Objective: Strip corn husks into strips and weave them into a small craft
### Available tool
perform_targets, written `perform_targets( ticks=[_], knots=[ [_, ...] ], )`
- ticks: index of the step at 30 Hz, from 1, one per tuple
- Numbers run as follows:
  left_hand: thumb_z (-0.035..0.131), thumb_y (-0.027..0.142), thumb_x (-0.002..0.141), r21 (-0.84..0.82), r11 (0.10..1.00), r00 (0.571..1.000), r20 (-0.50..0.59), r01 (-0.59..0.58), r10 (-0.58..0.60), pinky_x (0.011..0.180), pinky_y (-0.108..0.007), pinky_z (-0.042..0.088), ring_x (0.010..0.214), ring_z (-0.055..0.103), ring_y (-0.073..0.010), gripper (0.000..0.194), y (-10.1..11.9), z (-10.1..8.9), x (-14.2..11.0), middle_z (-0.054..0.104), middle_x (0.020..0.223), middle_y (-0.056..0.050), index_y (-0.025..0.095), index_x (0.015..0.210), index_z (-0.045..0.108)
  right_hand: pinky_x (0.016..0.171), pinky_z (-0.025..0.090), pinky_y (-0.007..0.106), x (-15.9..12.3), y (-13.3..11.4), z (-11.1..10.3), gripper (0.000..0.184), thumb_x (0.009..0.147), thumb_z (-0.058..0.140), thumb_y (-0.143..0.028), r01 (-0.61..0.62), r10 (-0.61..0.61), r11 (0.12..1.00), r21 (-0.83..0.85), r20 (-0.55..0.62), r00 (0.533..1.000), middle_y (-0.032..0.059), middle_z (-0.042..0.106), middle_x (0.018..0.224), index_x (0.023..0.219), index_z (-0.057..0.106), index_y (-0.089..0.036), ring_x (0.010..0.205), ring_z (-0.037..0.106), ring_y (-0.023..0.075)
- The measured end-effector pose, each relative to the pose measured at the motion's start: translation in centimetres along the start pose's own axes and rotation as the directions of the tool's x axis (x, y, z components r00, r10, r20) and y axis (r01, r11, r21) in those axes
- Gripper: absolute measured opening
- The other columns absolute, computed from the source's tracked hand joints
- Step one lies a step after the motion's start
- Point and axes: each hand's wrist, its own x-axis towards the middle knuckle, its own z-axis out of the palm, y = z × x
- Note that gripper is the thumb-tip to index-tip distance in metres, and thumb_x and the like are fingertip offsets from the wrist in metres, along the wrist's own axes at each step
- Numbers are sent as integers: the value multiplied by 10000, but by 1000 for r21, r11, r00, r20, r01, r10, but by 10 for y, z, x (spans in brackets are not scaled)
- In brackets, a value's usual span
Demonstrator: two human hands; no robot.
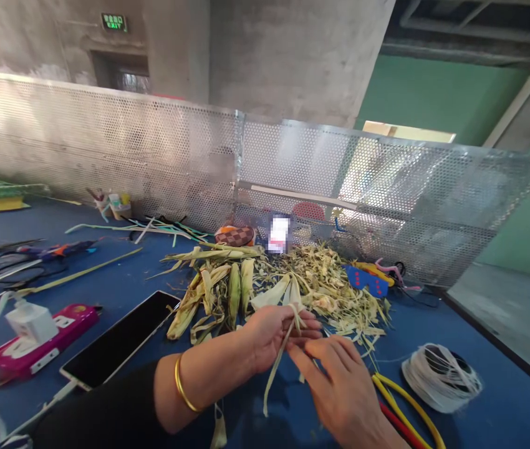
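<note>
My left hand [274, 337] is turned palm up, its fingers closed around a small bundle of pale dried corn husk [288, 292]. Broad husk pieces fan out above the grip, and a narrow strip hangs below it. My right hand [337, 374] is close beside it, back upward, with bent fingers touching the left fingers. What is between the right fingertips is hidden. Behind both hands lie whole dried husks [234, 290] and a heap of shredded husk [335, 280]. A spool of white thread [440, 377] sits to the right, a faint strand trailing toward my right hand.
A black-screened phone [122, 337] and a magenta power strip [78, 318] with a white charger lie left. Yellow-and-red-handled pliers [409, 415] are by my right wrist. Blue card [368, 280] lies right of the heap. A perforated metal screen [176, 162] borders the blue table's back.
</note>
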Motion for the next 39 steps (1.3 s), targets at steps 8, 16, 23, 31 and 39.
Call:
perform_targets(
  ticks=[8,16,23,31,39],
  knots=[
    [474,251,831,84,996,1000,9,-17,16,596,-204,424,597,573,-118,245,-18,0,8,627,644,-49,100,742,644,801,370,356,0,-6,10,374,937,294,-105,79,-69,994,-78,129,989,53,598,709,827,650,-139,685,518,175],
    [465,341,862,204,977,998,46,-57,48,618,-222,464,633,642,-134,321,-11,2,1,680,741,-91,84,800,648,697,437,304,-15,18,4,189,876,512,-311,-700,746,588,405,63,663,39,639,758,773,622,-198,744,581,186],
    [461,308,864,173,981,992,108,-88,70,567,-204,482,574,634,-121,287,-5,2,-3,686,728,-89,84,854,640,533,484,256,-8,21,17,381,552,772,-489,-647,764,-414,641,631,135,3,618,613,634,591,-165,551,595,146],
    [406,231,872,99,992,997,4,-76,76,533,-172,477,572,615,-89,269,8,-3,0,686,820,-99,79,833,624,399,425,236,-9,21,8,440,677,659,-585,-755,615,-334,564,738,279,-14,624,580,795,576,-168,355,526,107],
    [436,244,837,274,950,986,-39,-148,164,512,-190,448,534,589,-92,256,10,-5,0,668,722,-72,97,785,639,786,499,364,2,23,-19,346,823,538,-452,-776,547,-72,626,676,494,93,708,896,998,654,-177,804,671,226]
  ],
)
